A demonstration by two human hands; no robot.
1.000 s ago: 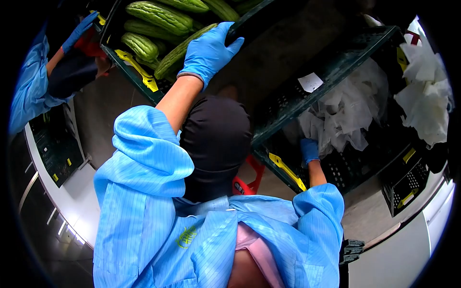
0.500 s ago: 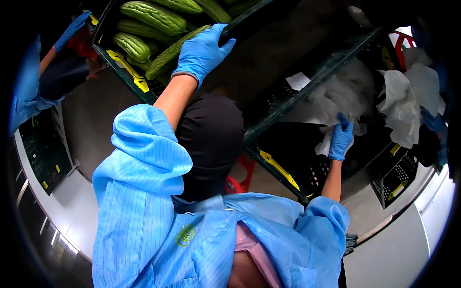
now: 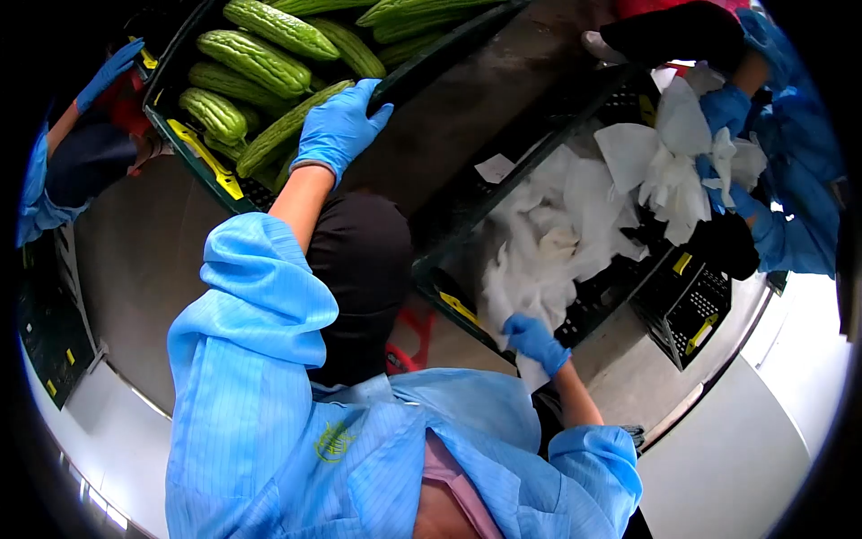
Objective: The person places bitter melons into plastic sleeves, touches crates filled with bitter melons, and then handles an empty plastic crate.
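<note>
Left hand [image 3: 337, 130]: holding dark crate [image 3: 453, 54] edge
Right hand [image 3: 537, 342]: pinching white paper [image 3: 532, 371]
Oops: hard pulling could rip paper

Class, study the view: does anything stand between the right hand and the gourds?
Yes. Between the right hand and the gourds come the sheet crate's rim, the dark-clad knee and the left hand at the gourd crate's edge. Which stands highest, this view cannot settle.

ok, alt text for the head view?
Gloved left hand at the rim of a crate of green gourds; gloved right hand holding a white sheet beside a second crate of sheets. A co-worker on the right handles more.
</note>
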